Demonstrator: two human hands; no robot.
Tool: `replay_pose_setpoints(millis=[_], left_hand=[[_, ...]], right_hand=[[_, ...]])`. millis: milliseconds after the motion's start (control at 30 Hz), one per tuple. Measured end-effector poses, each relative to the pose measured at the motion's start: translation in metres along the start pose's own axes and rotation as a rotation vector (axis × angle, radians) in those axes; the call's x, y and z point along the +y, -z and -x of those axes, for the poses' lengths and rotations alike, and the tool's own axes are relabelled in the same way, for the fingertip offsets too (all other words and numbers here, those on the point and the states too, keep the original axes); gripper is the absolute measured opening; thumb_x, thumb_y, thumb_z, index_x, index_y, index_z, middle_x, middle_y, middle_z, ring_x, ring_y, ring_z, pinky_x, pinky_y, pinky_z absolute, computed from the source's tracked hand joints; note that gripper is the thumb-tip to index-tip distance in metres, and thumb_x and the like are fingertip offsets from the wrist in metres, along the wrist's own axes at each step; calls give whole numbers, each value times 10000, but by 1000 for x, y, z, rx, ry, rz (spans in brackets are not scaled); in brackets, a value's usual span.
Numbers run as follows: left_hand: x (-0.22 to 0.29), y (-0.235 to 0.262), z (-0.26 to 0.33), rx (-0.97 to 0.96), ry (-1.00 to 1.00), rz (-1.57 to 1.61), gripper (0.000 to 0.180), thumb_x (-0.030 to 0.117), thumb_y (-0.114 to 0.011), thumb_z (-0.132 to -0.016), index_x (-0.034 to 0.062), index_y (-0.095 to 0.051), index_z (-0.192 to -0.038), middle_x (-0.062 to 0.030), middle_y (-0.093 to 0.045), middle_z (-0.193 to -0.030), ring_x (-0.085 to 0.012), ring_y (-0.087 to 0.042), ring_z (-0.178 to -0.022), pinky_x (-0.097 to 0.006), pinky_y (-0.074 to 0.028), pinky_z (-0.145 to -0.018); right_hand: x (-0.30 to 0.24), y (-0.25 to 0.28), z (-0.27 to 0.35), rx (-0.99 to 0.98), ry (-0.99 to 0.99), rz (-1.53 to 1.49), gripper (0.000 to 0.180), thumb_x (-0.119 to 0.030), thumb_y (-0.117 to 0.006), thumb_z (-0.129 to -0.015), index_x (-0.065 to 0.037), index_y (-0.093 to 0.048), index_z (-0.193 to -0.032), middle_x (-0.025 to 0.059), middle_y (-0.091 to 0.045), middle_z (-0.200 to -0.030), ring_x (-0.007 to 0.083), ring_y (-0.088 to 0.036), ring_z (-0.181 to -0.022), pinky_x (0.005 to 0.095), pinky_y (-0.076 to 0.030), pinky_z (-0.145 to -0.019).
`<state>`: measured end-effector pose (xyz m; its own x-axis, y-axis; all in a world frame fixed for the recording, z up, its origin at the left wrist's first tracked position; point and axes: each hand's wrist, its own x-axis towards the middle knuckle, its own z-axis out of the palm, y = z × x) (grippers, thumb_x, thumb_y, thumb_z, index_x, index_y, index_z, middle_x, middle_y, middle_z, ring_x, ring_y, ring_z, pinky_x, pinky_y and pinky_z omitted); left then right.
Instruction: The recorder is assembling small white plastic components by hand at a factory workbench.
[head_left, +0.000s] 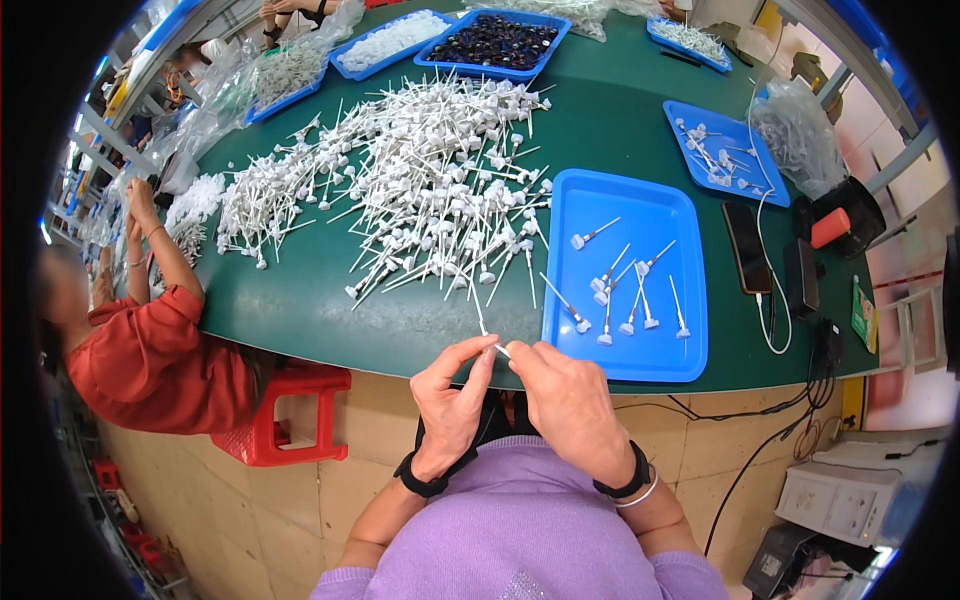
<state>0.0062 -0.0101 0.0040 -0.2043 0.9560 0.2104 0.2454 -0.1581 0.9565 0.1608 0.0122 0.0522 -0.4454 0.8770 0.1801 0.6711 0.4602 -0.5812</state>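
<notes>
My left hand (452,396) and my right hand (566,396) meet just below the near edge of the green table (300,310). Together they pinch one small white pump piece with a thin tube (497,347) between the fingertips; the tube sticks up over the table edge. A big heap of the same white tubed pieces (430,180) lies on the table ahead of my hands. To the right of my hands a blue tray (625,275) holds several finished-looking white pieces, spread apart.
A person in a red top (150,350) works at the table's left end beside a red plastic stool (285,420). More blue trays (495,40) sit at the far edge, another blue tray (725,150) at the right. A phone on a cable (747,248) lies nearby.
</notes>
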Motion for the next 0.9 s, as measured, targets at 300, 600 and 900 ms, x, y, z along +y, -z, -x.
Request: replay_pose_setpoints(millis=[300, 600, 900], left_hand=[[1, 5, -3, 23, 250, 479, 219, -9, -654, -941, -56, -683, -1153, -111, -740, -1001, -134, -700, -912, -237, -543, -837], [5, 16, 1, 17, 325, 640, 227, 34, -647, -957, -64, -662, -1161, -151, -735, -1014, -157, -708, -933, -278, -561, -877], [3, 12, 0, -19, 336, 619, 210, 26, -667, -952, -41, -680, -1150, -115, -741, -1013, -115, -697, -931, -213, -527, -812]], right_hand=[[-13, 9, 2, 24, 75, 101, 290, -9, -624, -864, 10, -570, -1148, 151, -587, -840, 324, -664, -678, 405, -532, -570], [-32, 8, 13, 80, 60, 114, 227, -49, -609, -926, -37, -590, -1152, 131, -577, -822, 321, -646, -681, 415, -513, -565], [-23, 4, 7, 84, 46, 60, 215, -30, -608, -919, -45, -587, -1132, 128, -570, -807, 338, -632, -657, 420, -501, -546]])
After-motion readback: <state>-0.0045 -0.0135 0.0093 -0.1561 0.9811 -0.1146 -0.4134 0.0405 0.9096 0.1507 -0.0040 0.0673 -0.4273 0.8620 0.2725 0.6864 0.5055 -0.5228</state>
